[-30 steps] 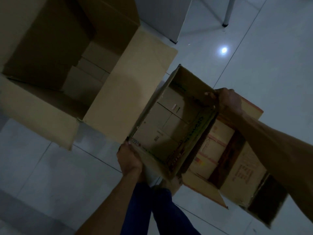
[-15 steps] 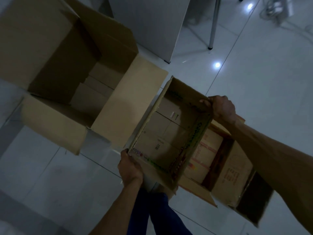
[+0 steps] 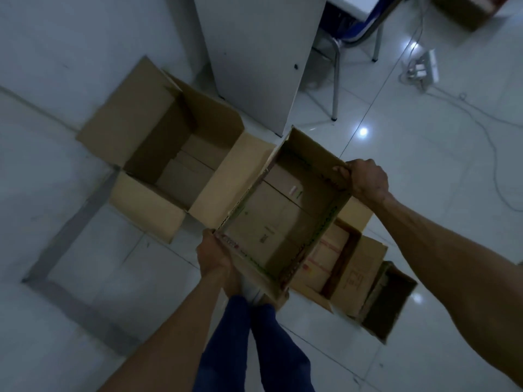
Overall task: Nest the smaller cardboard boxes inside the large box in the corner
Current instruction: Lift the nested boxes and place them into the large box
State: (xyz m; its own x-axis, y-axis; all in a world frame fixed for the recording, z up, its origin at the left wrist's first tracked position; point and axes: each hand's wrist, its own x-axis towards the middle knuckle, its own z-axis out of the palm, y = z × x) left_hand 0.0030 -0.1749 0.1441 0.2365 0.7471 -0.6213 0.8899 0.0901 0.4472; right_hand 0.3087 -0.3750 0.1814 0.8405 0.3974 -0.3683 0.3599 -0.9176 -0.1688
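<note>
I hold an open medium cardboard box point(image 3: 280, 219) with green-printed edges above the floor. My left hand point(image 3: 213, 254) grips its near left corner. My right hand point(image 3: 365, 179) grips its far right rim. The large open box point(image 3: 158, 128) stands at the wall corner to the left, its flaps spread out, one flap touching the held box. A smaller box point(image 3: 343, 267) with red print lies on the floor below and right of the held one. Another small dark box point(image 3: 392, 301) lies beside it.
A grey cabinet point(image 3: 254, 52) stands behind the boxes. A chair with metal legs point(image 3: 335, 80) is to its right. A power strip point(image 3: 423, 69) and cables point(image 3: 481, 120) lie on the tiled floor at far right. My legs point(image 3: 249, 343) are below the held box.
The view has pulled back and up, so the large box now appears whole and farther away. The held box has risen with both hands still on it.
</note>
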